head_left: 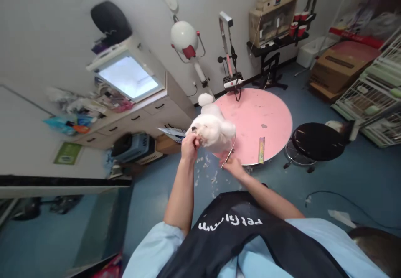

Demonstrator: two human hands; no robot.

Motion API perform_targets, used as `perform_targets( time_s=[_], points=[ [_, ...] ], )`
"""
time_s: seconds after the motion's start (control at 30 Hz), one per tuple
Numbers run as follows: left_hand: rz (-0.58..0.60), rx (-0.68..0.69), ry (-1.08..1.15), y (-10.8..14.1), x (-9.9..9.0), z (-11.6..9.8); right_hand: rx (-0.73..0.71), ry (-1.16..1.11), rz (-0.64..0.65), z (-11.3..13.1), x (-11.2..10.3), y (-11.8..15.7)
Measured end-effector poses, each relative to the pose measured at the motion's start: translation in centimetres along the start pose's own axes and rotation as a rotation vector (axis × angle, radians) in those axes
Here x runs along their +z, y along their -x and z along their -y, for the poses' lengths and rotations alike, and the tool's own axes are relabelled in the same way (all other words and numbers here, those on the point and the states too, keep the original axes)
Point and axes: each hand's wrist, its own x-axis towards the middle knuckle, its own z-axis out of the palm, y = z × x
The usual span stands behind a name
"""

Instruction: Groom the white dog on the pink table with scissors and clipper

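A fluffy white dog (pixel 213 129) stands at the left edge of the round pink table (pixel 250 119), its face toward me. My left hand (pixel 190 145) is closed at the dog's muzzle, just below its dark nose, with the fingers pinched on its chin. Curved metal scissors (pixel 229 154) are in my right hand (pixel 231 164), low beside the dog's head on the right. Their blades point up along the fur, and whether they are parted is too small to tell.
A colourful comb-like strip (pixel 261 150) lies on the table. Behind stand a white dryer (pixel 184 37) and an upright post with a power strip (pixel 233 83). A black stool (pixel 318 141) is at right, drawers (pixel 134 121) at left. Fur clippings litter the floor.
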Motion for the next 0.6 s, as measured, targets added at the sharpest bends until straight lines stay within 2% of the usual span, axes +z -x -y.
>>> perform_targets(
  time_s=[0.1, 0.17, 0.23, 0.33, 0.47, 0.6],
  points=[
    [-0.011, -0.019, -0.054, 0.5, 0.1, -0.5, 0.097, -0.118, 0.173, -6.2, 3.9, 5.3],
    [-0.026, -0.031, -0.087, 0.9, 0.3, -0.9, 0.102, -0.173, 0.265, -8.3, 6.7, 7.1],
    [-0.039, -0.044, -0.099, 1.5, 0.7, -1.2, 0.044, -0.207, 0.284, -8.4, 8.8, 6.8],
    [-0.045, -0.067, -0.112, 2.1, 1.2, -1.4, -0.080, -0.226, 0.227, -6.6, 10.0, 4.1],
    [-0.021, -0.054, -0.128, 2.5, 1.4, -1.1, -0.111, -0.228, 0.154, -5.7, 9.6, 1.2],
    [0.000, -0.028, -0.130, 2.7, 1.0, -0.5, -0.057, -0.222, 0.173, -6.7, 8.5, 1.3]
  ],
)
